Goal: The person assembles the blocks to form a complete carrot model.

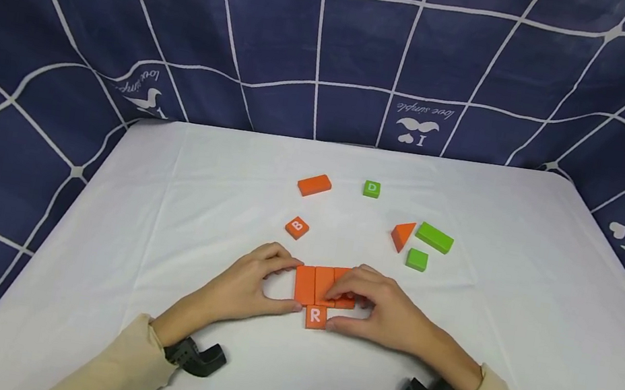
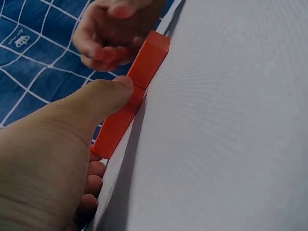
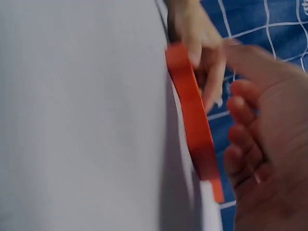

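Three orange rectangular blocks [image 1: 305,284] lie side by side on the white table. Against their near edge sits an orange block with a white letter R [image 1: 315,317]. My left hand [image 1: 245,285] pinches the leftmost block, thumb at its near end and fingertips at its far end; the left wrist view shows the thumb on the orange row [image 2: 120,120]. Above the right part of the row is my right hand [image 1: 383,307], fingers loosely bent, partly covering the rightmost block. In the right wrist view, its fingers hold nothing and seem apart from the orange blocks [image 3: 195,120].
Farther back lie an orange B block [image 1: 297,227], an orange rectangular block [image 1: 315,185] and a green D block [image 1: 371,189]. At the right are an orange triangle [image 1: 401,236], a long green block [image 1: 434,237] and a small green block [image 1: 417,260]. A blue checked curtain [image 1: 362,39] hangs behind.
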Demonstrator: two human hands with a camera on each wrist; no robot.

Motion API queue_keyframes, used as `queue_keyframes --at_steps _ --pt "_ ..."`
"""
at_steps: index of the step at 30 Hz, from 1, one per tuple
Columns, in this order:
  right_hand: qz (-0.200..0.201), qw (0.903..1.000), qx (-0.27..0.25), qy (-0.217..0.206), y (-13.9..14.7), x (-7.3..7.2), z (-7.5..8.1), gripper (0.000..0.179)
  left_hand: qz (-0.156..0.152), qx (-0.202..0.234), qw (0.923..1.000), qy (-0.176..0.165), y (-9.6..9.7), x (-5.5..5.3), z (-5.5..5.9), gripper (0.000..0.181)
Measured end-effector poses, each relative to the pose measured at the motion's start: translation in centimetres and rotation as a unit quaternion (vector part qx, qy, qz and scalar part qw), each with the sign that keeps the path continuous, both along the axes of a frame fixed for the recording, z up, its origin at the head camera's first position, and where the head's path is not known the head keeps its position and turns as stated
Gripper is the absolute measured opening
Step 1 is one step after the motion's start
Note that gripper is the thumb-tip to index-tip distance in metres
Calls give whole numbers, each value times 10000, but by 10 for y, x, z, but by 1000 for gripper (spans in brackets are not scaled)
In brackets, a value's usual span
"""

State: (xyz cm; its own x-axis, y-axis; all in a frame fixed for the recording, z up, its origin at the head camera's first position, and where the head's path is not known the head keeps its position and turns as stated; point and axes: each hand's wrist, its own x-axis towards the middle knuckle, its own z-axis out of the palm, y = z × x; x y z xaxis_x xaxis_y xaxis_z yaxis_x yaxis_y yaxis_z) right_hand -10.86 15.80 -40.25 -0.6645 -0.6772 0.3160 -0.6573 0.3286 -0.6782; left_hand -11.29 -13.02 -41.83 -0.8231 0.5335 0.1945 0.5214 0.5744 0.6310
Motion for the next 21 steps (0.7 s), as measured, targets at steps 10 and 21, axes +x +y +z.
queue_keyframes --at_steps 10,21 --pt "-605 9969 491 -93 -10 -50 21 29 -41 -16 9999 -147 3 -1 0 60" --pt "157 9823 1865 6 -53 -116 36 36 24 -25 10000 -93 0 0 0 60"
